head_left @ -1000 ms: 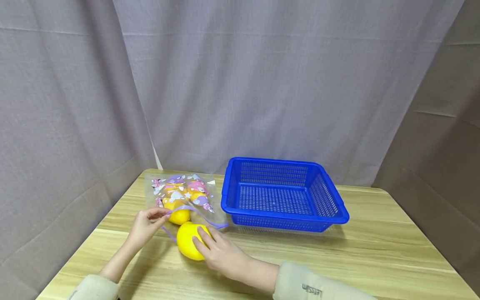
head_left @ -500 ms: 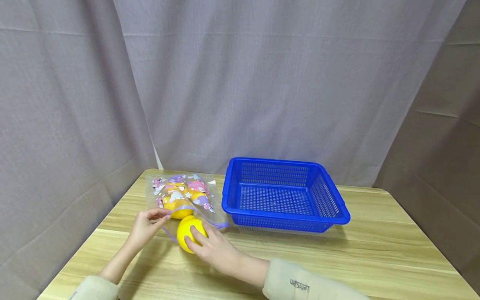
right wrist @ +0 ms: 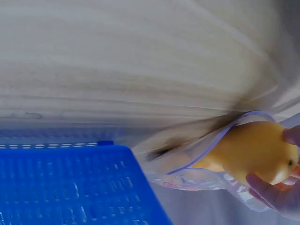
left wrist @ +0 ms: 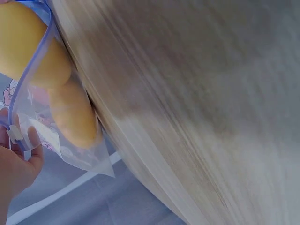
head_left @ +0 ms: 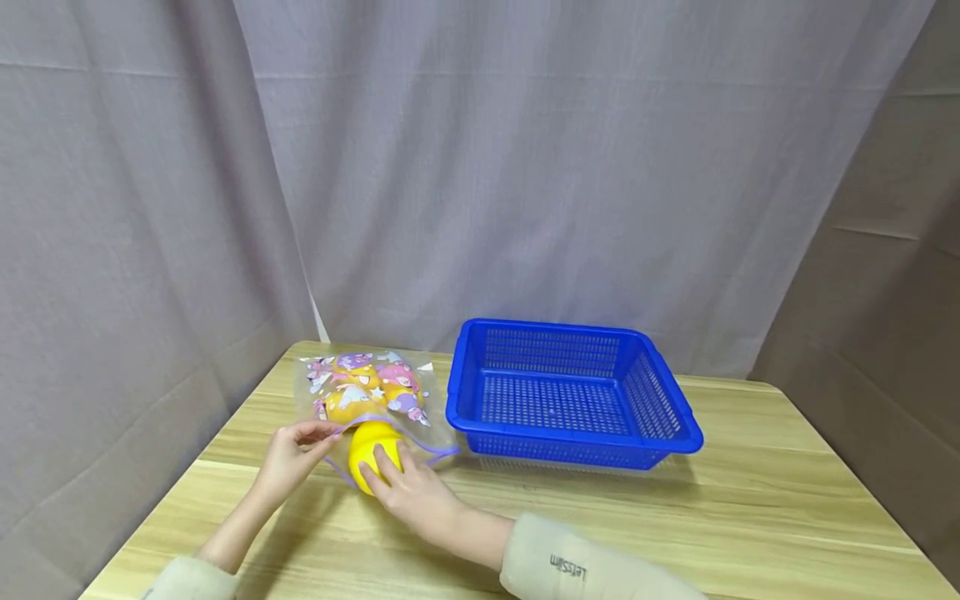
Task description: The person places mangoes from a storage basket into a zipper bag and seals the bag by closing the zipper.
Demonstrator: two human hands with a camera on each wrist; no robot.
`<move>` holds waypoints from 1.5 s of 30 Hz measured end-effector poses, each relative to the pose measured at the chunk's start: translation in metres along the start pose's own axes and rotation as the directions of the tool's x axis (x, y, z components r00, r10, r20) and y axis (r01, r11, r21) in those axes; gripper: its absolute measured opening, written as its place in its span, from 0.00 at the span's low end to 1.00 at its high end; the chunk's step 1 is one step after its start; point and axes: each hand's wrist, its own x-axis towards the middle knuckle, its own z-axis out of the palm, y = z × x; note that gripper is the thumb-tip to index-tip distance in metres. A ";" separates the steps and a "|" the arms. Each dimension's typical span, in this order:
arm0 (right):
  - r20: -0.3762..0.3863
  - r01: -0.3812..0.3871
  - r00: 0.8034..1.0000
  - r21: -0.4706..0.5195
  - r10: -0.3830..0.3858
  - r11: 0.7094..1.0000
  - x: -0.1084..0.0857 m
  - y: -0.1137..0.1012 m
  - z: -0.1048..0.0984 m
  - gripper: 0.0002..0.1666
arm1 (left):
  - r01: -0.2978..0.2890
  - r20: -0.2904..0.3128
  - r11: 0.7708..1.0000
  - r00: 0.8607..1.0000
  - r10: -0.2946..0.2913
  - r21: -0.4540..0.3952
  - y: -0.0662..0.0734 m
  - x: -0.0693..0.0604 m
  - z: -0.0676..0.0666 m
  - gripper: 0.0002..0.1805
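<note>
My right hand point(head_left: 423, 500) grips a large, smooth yellow fruit point(head_left: 365, 454) whose front part is inside the mouth of a clear zip bag point(head_left: 306, 396). A dark stem spot shows on the fruit point(right wrist: 258, 147) in the right wrist view, close to my fingertips. With my left hand point(head_left: 288, 458) I pinch the purple zip edge at the left of the mouth. Beside those fingers, a white slider point(left wrist: 15, 133) sits on the zip in the left wrist view. Several more yellow-orange fruits point(head_left: 347, 406) lie in the bag behind its unicorn-like pink and purple prints, partly hidden.
A blue plastic basket point(head_left: 555, 437) with slotted walls stands right of the bag, and no contents show in it. Both rest on a light wooden table point(head_left: 720, 517). Grey cloth point(head_left: 525, 167) hangs behind and at the sides.
My right hand has moved forward and slightly left, taking the yellow fruit from in front of the bag into its mouth. The left hand keeps its pinch on the zip edge.
</note>
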 end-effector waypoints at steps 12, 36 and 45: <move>-0.044 -0.051 0.998 -0.151 0.045 0.987 0.016 -0.006 0.015 0.27 | -0.037 -0.015 0.999 0.999 0.037 0.041 0.011 -0.002 -0.004 0.05; -0.038 -0.089 0.996 -0.157 0.084 0.984 0.036 -0.008 0.037 0.24 | -0.011 0.005 0.998 1.000 0.011 0.055 -0.003 -0.001 -0.008 0.05; 0.044 -0.185 0.981 -0.083 0.189 0.979 0.042 -0.013 0.041 0.27 | -0.033 0.007 0.998 0.999 0.032 0.054 -0.008 -0.004 -0.011 0.06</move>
